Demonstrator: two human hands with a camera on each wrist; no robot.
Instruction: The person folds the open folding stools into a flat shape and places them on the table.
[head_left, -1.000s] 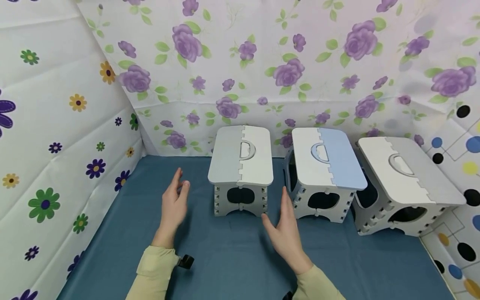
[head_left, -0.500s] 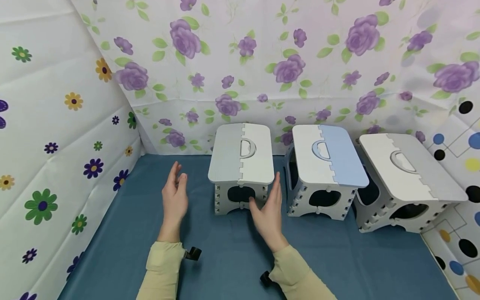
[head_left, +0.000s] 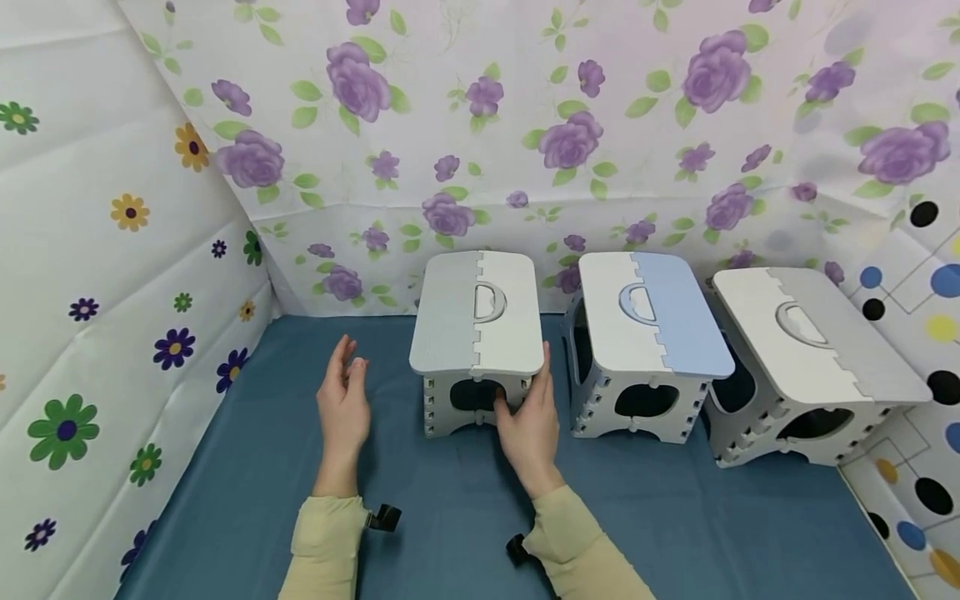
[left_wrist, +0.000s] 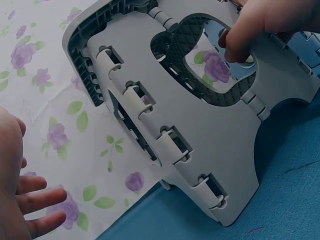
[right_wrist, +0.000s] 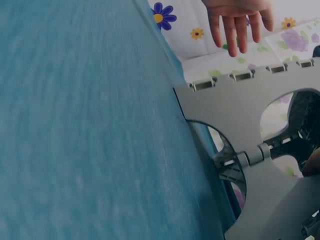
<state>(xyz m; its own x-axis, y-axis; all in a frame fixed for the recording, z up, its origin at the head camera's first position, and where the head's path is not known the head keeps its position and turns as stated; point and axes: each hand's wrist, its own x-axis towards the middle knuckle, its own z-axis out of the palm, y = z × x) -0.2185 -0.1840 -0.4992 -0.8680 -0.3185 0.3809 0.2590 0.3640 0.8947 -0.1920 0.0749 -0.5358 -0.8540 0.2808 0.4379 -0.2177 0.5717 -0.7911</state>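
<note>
On the counter [head_left: 435, 542], the gray-and-white stool [head_left: 476, 343] stands upright. The right hand [head_left: 531, 433] grips its front right edge, thumb in the hole [head_left: 468, 395]; fingers, partly hidden, apparently wrap the side. The left hand [head_left: 343, 412], loosely extended, is empty. Likely step: securing hold; next calls for left-side contact.

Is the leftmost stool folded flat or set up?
Set up: the leftmost stool stands upright on the blue cloth, its top spread flat above the front panel, which the right hand touches.
</note>
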